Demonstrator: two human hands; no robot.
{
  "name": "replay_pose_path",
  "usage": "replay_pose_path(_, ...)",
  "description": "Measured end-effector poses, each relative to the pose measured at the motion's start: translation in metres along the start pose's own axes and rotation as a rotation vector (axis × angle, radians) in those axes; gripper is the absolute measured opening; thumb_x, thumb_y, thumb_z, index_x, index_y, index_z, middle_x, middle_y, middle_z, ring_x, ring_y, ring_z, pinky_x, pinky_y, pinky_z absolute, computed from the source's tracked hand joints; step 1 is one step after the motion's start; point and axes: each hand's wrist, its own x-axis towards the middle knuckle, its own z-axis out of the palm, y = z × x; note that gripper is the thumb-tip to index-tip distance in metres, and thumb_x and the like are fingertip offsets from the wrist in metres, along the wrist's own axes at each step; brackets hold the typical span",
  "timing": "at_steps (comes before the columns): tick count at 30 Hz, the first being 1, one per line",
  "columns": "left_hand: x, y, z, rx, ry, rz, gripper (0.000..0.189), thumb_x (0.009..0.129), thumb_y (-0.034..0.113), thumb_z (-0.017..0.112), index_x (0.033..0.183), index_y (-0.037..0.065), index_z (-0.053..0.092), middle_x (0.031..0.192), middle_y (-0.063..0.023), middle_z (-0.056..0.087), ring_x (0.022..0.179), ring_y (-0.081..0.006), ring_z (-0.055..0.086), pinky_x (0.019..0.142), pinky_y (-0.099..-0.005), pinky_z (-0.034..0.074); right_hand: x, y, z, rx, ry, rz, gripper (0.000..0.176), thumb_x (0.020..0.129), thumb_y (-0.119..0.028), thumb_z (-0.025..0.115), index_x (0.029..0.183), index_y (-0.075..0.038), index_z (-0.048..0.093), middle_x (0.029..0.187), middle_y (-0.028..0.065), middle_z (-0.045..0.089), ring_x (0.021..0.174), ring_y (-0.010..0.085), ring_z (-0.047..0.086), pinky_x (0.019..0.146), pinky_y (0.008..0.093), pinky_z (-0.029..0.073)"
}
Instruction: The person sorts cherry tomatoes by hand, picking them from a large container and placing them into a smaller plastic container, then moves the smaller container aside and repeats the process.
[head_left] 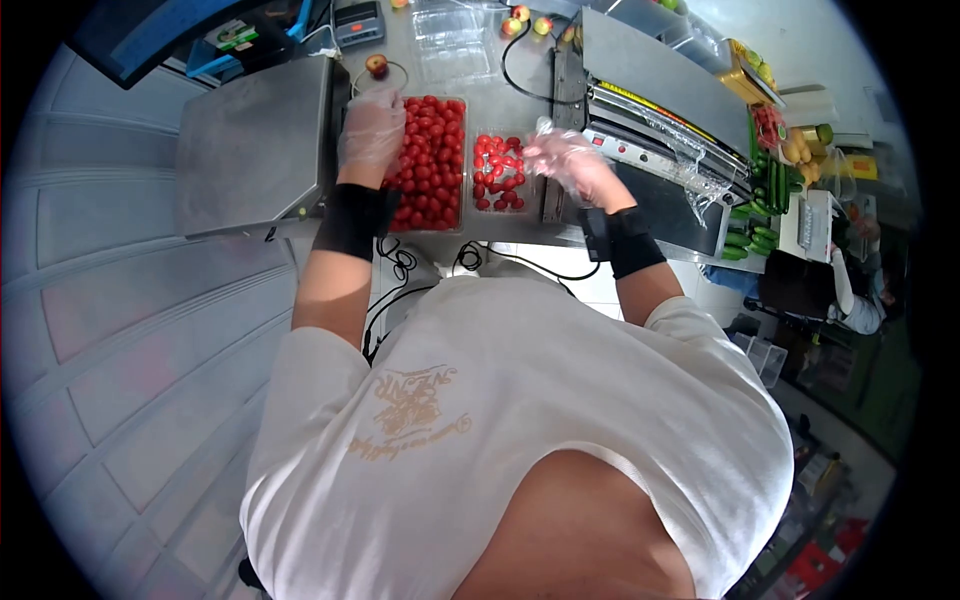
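A large clear tray of small red tomatoes (432, 165) stands on the metal counter. My left hand (374, 130), in a clear plastic glove, is at its upper left edge, with the fingers hard to make out. Right of the big tray is a smaller clear tray (498, 174), partly filled with the same tomatoes, its bottom showing in the middle. Beside its right edge is my right hand (562, 158), also gloved, with its fingers pointing left toward the tomatoes. Whether those fingers hold anything is too small to tell.
A wrapping machine (660, 150) stands on the right, with loose film on it. A metal box (255, 148) is at the left. Stacked clear trays (450, 40), several apples and a cable lie behind. Cucumbers (765, 190) and another person (855, 295) are at the far right.
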Motion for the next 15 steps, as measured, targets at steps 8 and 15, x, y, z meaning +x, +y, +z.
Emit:
replay_pose_path(8, -0.019, 0.074, -0.084, -0.161, -0.006, -0.145, 0.013, 0.089, 0.011, 0.060, 0.092, -0.001, 0.066, 0.089, -0.0167, 0.066, 0.079, -0.0317, 0.064, 0.074, -0.0385, 0.051, -0.021, -0.006, -0.004, 0.200, 0.034, -0.017, 0.032, 0.097, -0.012, 0.056, 0.122, 0.006, 0.054, 0.111, 0.0162, 0.065, 0.092, 0.0220, 0.067, 0.082, 0.0293, 0.057)
replay_pose_path(15, -0.064, 0.158, -0.062, -0.381, -0.296, 0.343, 0.014, 0.087, 0.011, 0.061, 0.097, 0.001, 0.064, 0.097, -0.0170, 0.065, 0.088, -0.0360, 0.063, 0.079, -0.0419, 0.050, -0.023, 0.030, 0.067, 0.590, -0.326, 0.280, 0.038, 0.103, -0.029, 0.044, 0.119, 0.003, 0.056, 0.102, 0.0127, 0.065, 0.083, 0.0244, 0.066, 0.061, 0.0209, 0.053)
